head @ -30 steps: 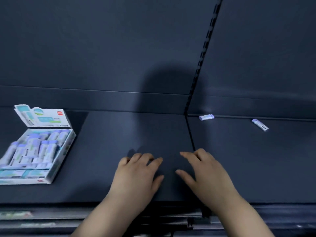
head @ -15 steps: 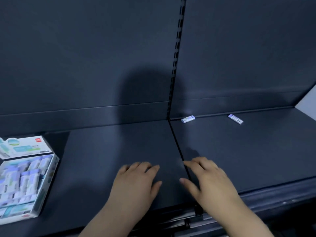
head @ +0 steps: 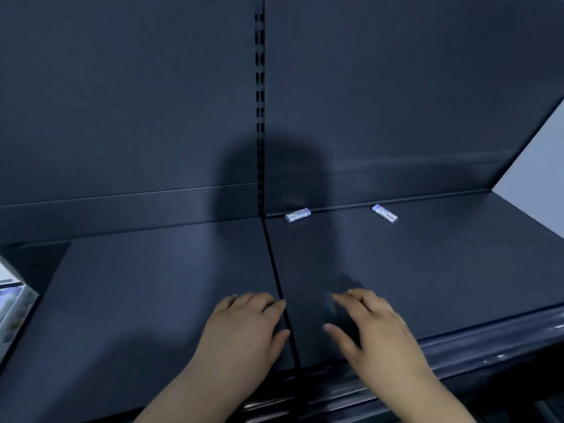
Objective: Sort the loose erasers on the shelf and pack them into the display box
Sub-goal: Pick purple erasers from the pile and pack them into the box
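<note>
At far left, the display box (head: 13, 312) shows blurred, unreadable contents.

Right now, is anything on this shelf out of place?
Yes. Two erasers lie loose at the back of the right shelf panel, one near the seam, one further right and askew, far from the display box at left.

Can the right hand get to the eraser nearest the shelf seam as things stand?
Probably yes. The right hand is open and empty near the shelf's front edge, and the eraser lies at the back wall just right of the seam. Only bare shelf lies between; it would take a forward reach.
</note>
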The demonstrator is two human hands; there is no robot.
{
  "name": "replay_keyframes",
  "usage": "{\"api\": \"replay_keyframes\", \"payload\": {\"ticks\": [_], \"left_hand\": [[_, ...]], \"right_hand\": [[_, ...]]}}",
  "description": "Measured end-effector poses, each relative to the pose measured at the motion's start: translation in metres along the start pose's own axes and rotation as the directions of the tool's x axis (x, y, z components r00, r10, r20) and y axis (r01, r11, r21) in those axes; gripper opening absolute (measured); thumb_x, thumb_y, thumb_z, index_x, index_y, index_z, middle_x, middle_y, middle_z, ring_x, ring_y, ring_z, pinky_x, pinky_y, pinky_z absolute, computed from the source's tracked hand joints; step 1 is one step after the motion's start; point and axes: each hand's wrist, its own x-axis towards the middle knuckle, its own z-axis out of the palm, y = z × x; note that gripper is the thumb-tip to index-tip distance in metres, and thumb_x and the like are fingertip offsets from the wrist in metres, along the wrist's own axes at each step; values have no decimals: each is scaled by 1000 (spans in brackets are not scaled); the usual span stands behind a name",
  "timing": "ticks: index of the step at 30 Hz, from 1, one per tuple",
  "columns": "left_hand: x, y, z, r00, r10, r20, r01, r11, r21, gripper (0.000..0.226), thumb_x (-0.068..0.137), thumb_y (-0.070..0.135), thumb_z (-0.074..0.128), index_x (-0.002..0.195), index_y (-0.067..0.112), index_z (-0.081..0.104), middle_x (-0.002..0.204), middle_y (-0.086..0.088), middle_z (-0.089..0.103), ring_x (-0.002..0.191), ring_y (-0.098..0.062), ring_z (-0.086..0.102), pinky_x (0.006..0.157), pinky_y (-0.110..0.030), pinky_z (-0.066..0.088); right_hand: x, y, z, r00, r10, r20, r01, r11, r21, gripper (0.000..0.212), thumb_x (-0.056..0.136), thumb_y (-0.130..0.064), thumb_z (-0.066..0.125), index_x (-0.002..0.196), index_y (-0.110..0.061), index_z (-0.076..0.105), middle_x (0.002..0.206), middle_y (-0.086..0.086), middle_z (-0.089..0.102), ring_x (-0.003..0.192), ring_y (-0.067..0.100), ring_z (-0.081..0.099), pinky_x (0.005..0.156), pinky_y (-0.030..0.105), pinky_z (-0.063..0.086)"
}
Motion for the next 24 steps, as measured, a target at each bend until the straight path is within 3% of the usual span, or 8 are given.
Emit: {"api": "replay_keyframes", "payload": {"ticks": [4,7,11,13,17,20,22,24], "left_hand": [[34,26,15,998,-58,-7,58,998,38,39,64,48,56,89,25,75,83,12,69,71,-10,67,63,-29,54],[58,44,24,997,-77,27,76,996,51,40,66,50,50,85,27,76,80,13,69,69,-9,67,60,-27,54],[94,70,38,994,-109,8,108,991,76,43,50,51,78,87,28,76,81,13,69,69,-10,68,59,-26,54],[110,83,45,987,-161,-28,163,982,99,39,54,48,76,87,27,76,81,10,70,69,-13,68,58,-27,54],[128,102,52,966,-254,39,246,959,142,41,68,49,48,89,27,75,81,11,69,69,-14,68,57,-27,53],[136,102,57,934,-351,64,336,927,167,35,60,45,74,91,26,75,84,8,70,72,-19,69,58,-30,54],[141,100,55,900,-422,111,406,902,146,43,61,40,82,99,24,74,94,3,71,83,-25,69,67,-36,54],[149,101,48,852,-498,164,484,867,118,47,81,42,65,125,27,59,123,4,60,113,-24,58,90,-38,45]], "right_hand": [[25,42,-13,997,-52,60,50,998,26,48,84,-53,56,126,-31,56,124,-12,53,114,14,55,92,31,44],[44,80,-27,989,-69,132,63,997,47,53,91,-55,43,140,-38,35,140,-19,33,130,5,33,106,23,29],[73,139,-44,989,-66,130,59,997,59,51,91,-52,45,138,-35,39,140,-16,35,128,6,36,106,25,33],[88,161,-49,988,-80,130,74,996,53,50,91,-51,47,138,-33,41,139,-14,36,127,7,38,105,25,34],[120,183,-53,975,-157,160,151,987,50,50,92,-50,44,139,-33,38,139,-15,34,126,8,38,103,25,35],[144,191,-51,957,-210,199,202,978,59,50,93,-49,44,140,-32,37,140,-15,33,126,9,38,104,27,36],[158,195,-47,947,-243,208,233,970,71,50,93,-49,45,139,-30,39,140,-13,35,126,10,39,103,28,36],[172,199,-41,938,-262,227,251,965,75,51,93,-48,45,139,-29,39,140,-13,34,127,11,39,104,29,36]]}}
